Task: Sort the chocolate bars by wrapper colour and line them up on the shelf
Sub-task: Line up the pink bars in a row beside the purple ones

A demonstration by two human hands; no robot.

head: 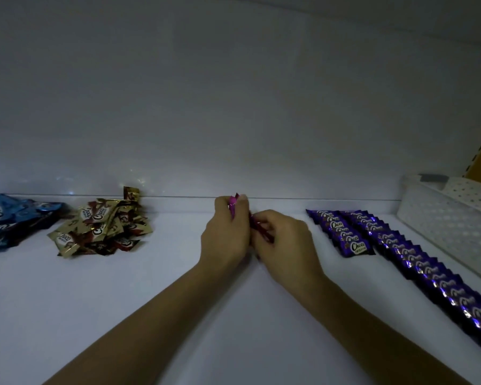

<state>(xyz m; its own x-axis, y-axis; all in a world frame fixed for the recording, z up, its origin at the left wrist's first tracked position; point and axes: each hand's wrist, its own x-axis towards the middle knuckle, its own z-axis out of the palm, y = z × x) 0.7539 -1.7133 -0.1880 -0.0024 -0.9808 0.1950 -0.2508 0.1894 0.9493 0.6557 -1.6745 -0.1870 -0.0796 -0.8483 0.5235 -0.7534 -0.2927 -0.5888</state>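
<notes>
From the head camera I am looking down at a white shelf (233,315); both hands are meeting near its back edge, about midway along. The left hand (224,234) is curling round a small bunch of pink bars (233,208), thumb and forefinger pinching the top end that is poking up. The right hand (285,240) is closing on the same bunch from the other side, fingers bent inward; I cannot tell how its fingertips are sitting, since the knuckles are hiding them. The pink bars are standing on end between the two palms; whether they are touching the shelf I cannot tell.

To the right, purple bars (428,270) are lying in two overlapping rows, one short, one running toward me; beyond them a white basket (450,226) is sitting at the side. To the left a loose heap of gold bars (100,226) is lying near the back, and a heap of blue bars (9,218) at the far edge; both are looking unsorted.

I am judging the step as squaring up the pink bunch before laying it out. To do it well I would be tapping the lower ends level on the shelf and gripping lightly so the wrappers are not creasing; then starting the pink row at the back edge, parallel with the purple rows and well apart from them, each bar overlapping the last.
</notes>
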